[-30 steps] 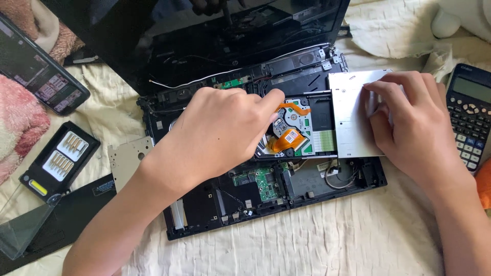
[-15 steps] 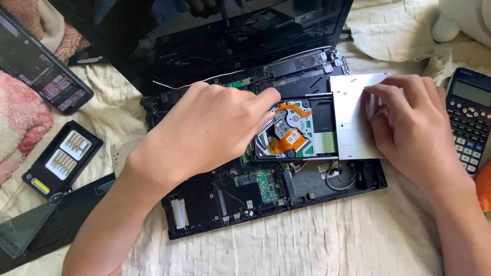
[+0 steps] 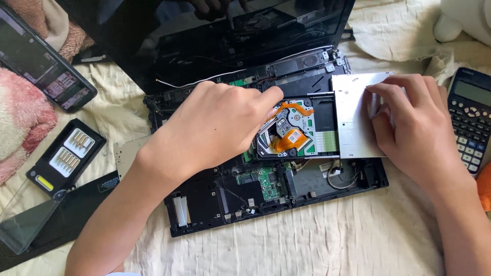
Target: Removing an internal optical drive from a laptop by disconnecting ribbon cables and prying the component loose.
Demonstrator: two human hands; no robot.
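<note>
1. an opened black laptop base (image 3: 245, 209) is seen lying on a cream bedsheet (image 3: 327, 240), its dark screen (image 3: 215, 36) tilted back at the top of the frame; its position is little altered from a second earlier.
2. the optical drive (image 3: 299, 130), with its orange ribbon and green board exposed, is held in its bay at the right half of the base, where it sat a second ago.
3. the silver drive cover (image 3: 353, 117) is kept slid out to the right of the drive, overhanging the laptop's edge; no clear shift is seen, so the work appears paused at the same stage.
4. the left hand (image 3: 215, 128) is laid palm down over the base, fingers loosely curled, the fingertips pressed at the drive's upper left corner; nothing is grasped.
5. the right hand (image 3: 414, 128) is closed on the cover's right edge, gripped between thumb and fingers.
6. a calculator (image 3: 470, 117) is left just right of it; a bit case (image 3: 64, 158) and a phone (image 3: 46, 66) are set well apart at left.
</note>
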